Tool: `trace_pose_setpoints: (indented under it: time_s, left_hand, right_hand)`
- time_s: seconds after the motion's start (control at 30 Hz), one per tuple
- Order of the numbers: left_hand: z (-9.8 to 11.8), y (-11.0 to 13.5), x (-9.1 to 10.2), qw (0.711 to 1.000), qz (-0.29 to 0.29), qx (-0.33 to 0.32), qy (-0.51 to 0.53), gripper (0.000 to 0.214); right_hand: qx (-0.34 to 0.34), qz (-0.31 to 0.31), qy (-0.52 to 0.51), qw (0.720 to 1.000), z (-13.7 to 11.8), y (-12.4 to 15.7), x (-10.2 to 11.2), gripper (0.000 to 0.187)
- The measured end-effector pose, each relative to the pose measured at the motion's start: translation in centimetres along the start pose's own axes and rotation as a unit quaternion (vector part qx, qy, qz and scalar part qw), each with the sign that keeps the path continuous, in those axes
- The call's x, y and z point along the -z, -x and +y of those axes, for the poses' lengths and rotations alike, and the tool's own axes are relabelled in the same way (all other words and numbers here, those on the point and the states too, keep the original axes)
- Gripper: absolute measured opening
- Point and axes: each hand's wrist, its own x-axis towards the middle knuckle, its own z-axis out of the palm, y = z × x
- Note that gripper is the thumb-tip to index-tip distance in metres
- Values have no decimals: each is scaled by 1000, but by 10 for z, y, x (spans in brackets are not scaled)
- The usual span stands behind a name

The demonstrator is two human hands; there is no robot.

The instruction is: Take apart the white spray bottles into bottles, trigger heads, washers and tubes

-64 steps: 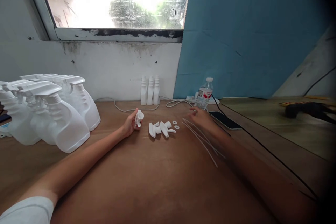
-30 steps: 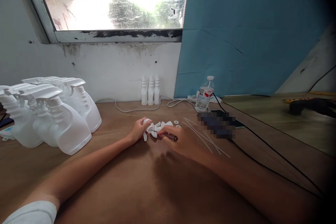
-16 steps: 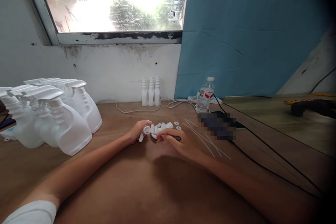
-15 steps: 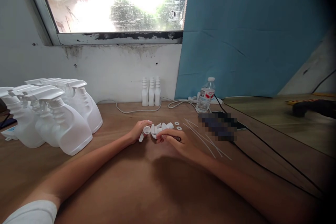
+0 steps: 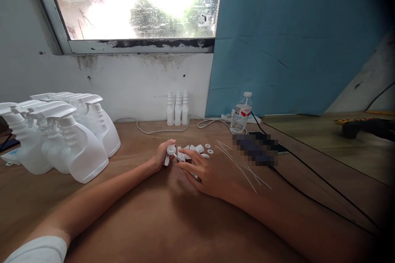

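Observation:
My left hand point(image 5: 160, 154) is closed around a white trigger sprayer head point(image 5: 171, 150), its round cap opening turned towards me and its lever pointing down. My right hand point(image 5: 197, 170) pinches a slim screwdriver-like tool point(image 5: 177, 158). The thin metal shaft slants up to the left, and its tip meets the round opening. Fingers cover most of the handle. Just beyond my right fingers lie loose white sprayer parts point(image 5: 193, 148), partly hidden by that hand. Two flat white washers point(image 5: 210, 151) rest to their right.
Several white spray bottles point(image 5: 86, 152) with trigger heads stand at the left. Small white bottle-shaped pieces point(image 5: 178, 109) stand against the wall. On the right are thin white tubes point(image 5: 237, 164), a water bottle point(image 5: 241, 113), a blurred-out device point(image 5: 256, 150) and black cables point(image 5: 324, 187).
My right hand has turned and shifted slightly down, its fingers more stretched along the tool. The sprayer head in my left hand has tilted slightly, and more of the metal shaft shows.

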Motion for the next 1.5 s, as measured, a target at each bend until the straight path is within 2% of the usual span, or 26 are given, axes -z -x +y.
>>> trace_pose_setpoints:
  time_s: [0.4,0.53,0.73,0.83,0.93,1.03,1.1,1.23,1.5]
  left_hand:
    - [-3,5,-10,999,43,-17,1,39]
    - [-3,3,-7,997,70,-33,-31,41]
    - [-9,-7,6,979,118,-96,-136,39]
    - [-7,-7,14,951,142,-160,-223,33]
    - [-3,-5,20,917,127,-218,-308,27]
    - [-1,-6,24,889,90,-256,-370,25]
    - [-2,-8,26,872,63,-272,-402,22]
    - [-2,-11,32,840,0,-288,-460,26]
    - [-4,-3,32,801,-88,-279,-522,55]
  right_hand:
    - [89,-82,115,986,2,-2,4,26]
    - [113,-62,123,984,6,-2,10,22]
    - [94,-27,136,986,21,-3,24,21]
    - [35,0,100,994,34,-3,35,21]
    - [-82,33,40,995,49,0,46,23]
    - [-249,27,-37,968,65,4,52,27]
    - [-317,-7,-84,945,75,7,53,31]
    - [-345,-51,-137,927,89,9,53,40]
    - [-389,-29,-253,885,94,11,60,59]
